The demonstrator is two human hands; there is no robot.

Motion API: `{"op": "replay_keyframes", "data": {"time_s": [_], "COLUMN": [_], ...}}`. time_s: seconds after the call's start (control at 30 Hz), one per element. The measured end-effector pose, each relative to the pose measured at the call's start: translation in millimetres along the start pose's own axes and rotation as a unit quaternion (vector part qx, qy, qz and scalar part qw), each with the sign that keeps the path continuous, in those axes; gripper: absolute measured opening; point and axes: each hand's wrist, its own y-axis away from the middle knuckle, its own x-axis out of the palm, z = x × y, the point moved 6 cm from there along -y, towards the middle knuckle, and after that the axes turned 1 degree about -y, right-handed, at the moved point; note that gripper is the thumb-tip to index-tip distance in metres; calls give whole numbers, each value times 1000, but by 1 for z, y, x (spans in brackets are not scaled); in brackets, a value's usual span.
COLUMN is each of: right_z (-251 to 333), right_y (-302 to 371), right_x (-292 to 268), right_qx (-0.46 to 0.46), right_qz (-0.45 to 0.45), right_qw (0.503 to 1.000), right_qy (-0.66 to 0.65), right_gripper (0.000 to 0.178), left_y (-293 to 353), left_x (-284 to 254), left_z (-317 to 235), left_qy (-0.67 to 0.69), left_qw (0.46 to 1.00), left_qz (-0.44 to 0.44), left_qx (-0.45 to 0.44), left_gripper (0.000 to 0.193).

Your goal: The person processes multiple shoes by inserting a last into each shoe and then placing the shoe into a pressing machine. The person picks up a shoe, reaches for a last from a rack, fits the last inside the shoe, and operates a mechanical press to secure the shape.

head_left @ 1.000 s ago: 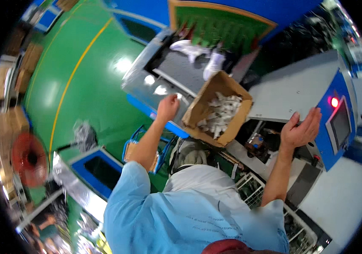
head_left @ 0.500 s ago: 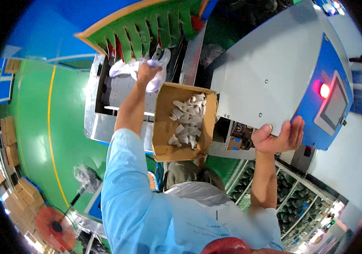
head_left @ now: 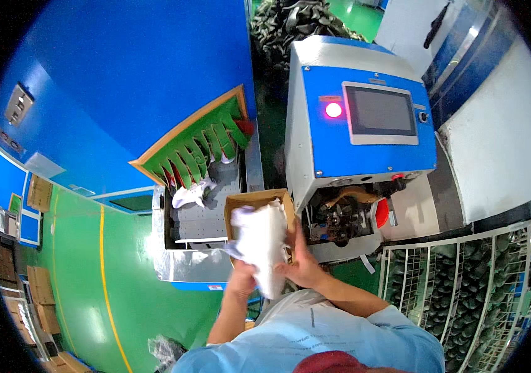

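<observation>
In front of my chest I hold a white shoe (head_left: 261, 241), smeared by motion. My left hand (head_left: 242, 278) is closed on its near left side. My right hand (head_left: 303, 263) grips its right side, with the thumb across it and the other fingers partly hidden. Behind and beneath the shoe is an open cardboard box (head_left: 254, 199), its contents mostly hidden. Another white shoe (head_left: 189, 194) lies to the left on a dark perforated conveyor bed (head_left: 206, 219), by the green strip curtain (head_left: 194, 152) of a blue machine.
At the right stands a blue and grey machine (head_left: 315, 149) with a dark screen (head_left: 381, 112), a glowing red light (head_left: 334, 110) and an open mechanism (head_left: 340, 221) low down. A wire rack (head_left: 458, 292) of dark pieces is at the lower right. Cardboard boxes (head_left: 40, 289) line the far left.
My left hand has brought the shoe back from the conveyor to my chest. My right hand has left the machine's side and joined it on the shoe. The view has turned toward the machine's screen.
</observation>
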Motion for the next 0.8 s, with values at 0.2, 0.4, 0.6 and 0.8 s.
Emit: {"op": "replay_keyframes", "data": {"time_s": [0.2, 0.4, 0.6, 0.8], "right_z": [33, 59, -14, -69], "right_y": [19, 60, 107, 157], "right_x": [-60, -135, -222, -254], "right_qx": [0, -161, 112, 205], "right_qz": [16, -120, -28, -53], "right_qw": [1000, 951, 990, 756], "right_qy": [-24, 237, -75, -620], "right_gripper": [127, 115, 103, 64], "left_y": [-7, 2, 21, -15], "left_x": [89, 144, 173, 133], "left_z": [41, 52, 119, 180], "left_qy": [-17, -497, -608, -5], "left_qw": [998, 778, 762, 991], "left_qz": [-1, -189, -34, -106], "left_qx": [58, 336, 220, -77], "left_gripper": [85, 45, 24, 30]}}
